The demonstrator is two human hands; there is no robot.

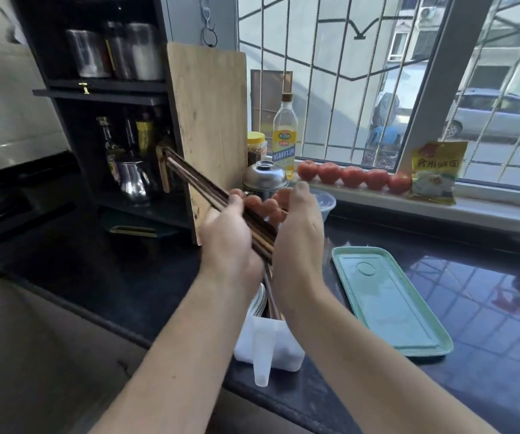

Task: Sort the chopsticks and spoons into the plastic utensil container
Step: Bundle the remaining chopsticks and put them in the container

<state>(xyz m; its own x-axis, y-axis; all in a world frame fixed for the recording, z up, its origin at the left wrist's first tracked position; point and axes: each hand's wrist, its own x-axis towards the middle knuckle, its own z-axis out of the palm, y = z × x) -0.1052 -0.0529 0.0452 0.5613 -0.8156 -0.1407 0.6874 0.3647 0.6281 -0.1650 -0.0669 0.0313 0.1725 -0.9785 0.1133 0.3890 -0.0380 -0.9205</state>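
Oil bottle [284, 136], standing just right of the cutting board [211, 133]: yellow label showing large Chinese characters, too blurred to transcribe. Yellow packet [437, 171], leaning farther right of the board: reading "食用", remaining characters unclear.

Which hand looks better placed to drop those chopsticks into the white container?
Probably the left hand: it grips the chopsticks, above the container. The right hand only steadies them, fingers straight.
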